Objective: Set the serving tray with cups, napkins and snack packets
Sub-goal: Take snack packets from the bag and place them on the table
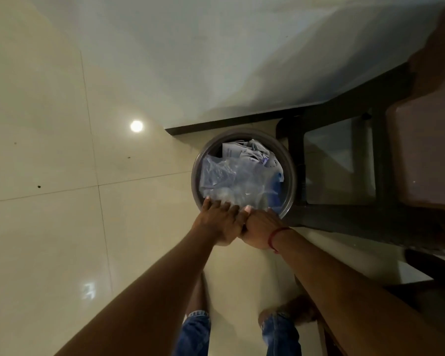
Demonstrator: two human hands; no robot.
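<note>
Head view looks straight down at a round grey bin (pixel 290 176) standing on a pale tiled floor (pixel 49 227) in the middle of the frame, close to a dark skirting board (pixel 216 123) at the foot of a white wall (pixel 216 60). Crumpled clear plastic wrapping (pixel 231 176) fills most of the bin, with white printed paper (pixel 239 150) at its far side and something blue (pixel 276 183) at its right edge; whether any of this is a snack packet cannot be told. Both hands meet at the bin's near rim, touching each other side by side. The left hand (pixel 217 222) has its fingers stretched over the rim, tips on the plastic. The right hand (pixel 260 227), with a red thread (pixel 275 236) round its wrist, shows its back, and I cannot tell how its fingers lie. A dark-framed glass table (pixel 339 163) stands just right of the bin. A lamp's reflection (pixel 136 126) shines on the floor at centre left, and blue jeans (pixel 195 330) show at the bottom.
</note>
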